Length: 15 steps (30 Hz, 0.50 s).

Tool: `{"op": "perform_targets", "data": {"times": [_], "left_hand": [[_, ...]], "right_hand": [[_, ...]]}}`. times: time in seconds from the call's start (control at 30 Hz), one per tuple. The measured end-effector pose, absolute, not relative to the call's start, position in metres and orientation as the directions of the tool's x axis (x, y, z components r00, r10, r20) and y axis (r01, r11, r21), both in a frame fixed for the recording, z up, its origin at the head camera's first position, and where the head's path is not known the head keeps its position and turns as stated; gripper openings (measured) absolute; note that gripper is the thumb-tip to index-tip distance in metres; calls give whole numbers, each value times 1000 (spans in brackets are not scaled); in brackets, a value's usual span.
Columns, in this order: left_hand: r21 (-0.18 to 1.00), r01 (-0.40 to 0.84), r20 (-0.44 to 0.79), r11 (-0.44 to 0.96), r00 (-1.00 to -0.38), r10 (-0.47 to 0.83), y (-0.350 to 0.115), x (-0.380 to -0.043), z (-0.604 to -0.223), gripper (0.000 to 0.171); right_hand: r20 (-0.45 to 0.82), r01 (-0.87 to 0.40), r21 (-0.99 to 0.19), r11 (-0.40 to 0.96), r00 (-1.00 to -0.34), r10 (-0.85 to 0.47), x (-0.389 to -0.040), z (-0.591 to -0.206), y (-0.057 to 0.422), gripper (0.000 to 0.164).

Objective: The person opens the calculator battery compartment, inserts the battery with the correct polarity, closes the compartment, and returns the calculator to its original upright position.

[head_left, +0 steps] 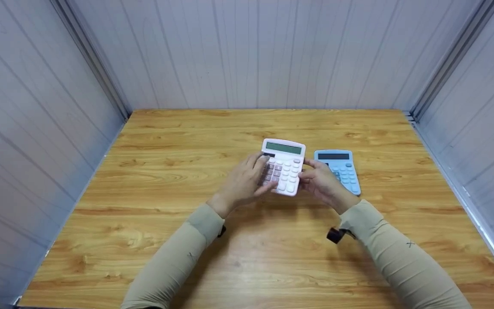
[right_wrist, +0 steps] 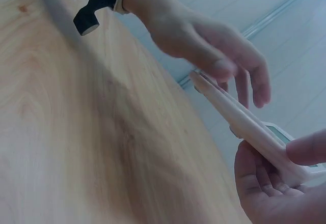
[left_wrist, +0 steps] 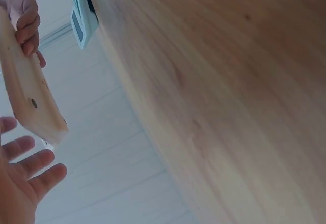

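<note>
A pink-and-white calculator [head_left: 289,171] is raised above the wooden table, its screen end facing away from me. My right hand [head_left: 325,185] grips its right edge, thumb on the key side and fingers curled underneath, as the right wrist view shows. Over the calculator's left side hovers my left hand [head_left: 242,182], fingers extended and covering some keys. In the left wrist view those left fingers [left_wrist: 38,163] are spread, apart from the calculator's underside [left_wrist: 30,89]. Just right of my right hand lies a light blue calculator [head_left: 347,175], partly hidden by that hand.
The wood-grain table [head_left: 178,180] is bounded by a pale panelled wall [head_left: 238,56] at the back and by walls on the left and right. A black wrist-worn device [head_left: 335,235] juts out below the right cuff.
</note>
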<state>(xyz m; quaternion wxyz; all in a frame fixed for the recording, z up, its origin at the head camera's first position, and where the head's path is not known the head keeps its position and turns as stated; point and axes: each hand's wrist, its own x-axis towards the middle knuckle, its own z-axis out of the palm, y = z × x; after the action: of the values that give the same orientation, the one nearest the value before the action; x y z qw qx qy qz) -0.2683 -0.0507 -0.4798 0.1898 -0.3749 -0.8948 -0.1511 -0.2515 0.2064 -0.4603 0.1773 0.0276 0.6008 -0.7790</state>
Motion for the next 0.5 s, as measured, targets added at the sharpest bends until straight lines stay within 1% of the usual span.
{"op": "perform_targets", "data": {"times": [0.07,0.13,0.2,0.3,0.4,0.5], "left_hand": [[237,699,465,675,-692,553,-50,-269,-481,63],[360,647,452,672,-751,481,-50,-270,-482,54],[485,576,411,658,-815,410,-48,-271,-482,49],[649,448,312,615,-894,322,-47,-272,-480,47],[759,335,219,558,-939,267,-45,-273,-478,46],[822,269,154,503,-954,259,-44,-275,-477,43]], "right_hand": [[-252,303,-932,-201,-937,-242,-252,-463,207,68],[-249,297,-937,-187,-938,-241,-252,-465,207,69],[-247,290,-942,-167,-939,-238,-253,-467,206,69],[-242,280,-950,-136,-940,-241,-255,-470,206,68],[-234,265,-959,-105,-941,-244,-256,-472,207,68],[-238,264,-961,-89,-944,-230,-258,-473,206,68]]}}
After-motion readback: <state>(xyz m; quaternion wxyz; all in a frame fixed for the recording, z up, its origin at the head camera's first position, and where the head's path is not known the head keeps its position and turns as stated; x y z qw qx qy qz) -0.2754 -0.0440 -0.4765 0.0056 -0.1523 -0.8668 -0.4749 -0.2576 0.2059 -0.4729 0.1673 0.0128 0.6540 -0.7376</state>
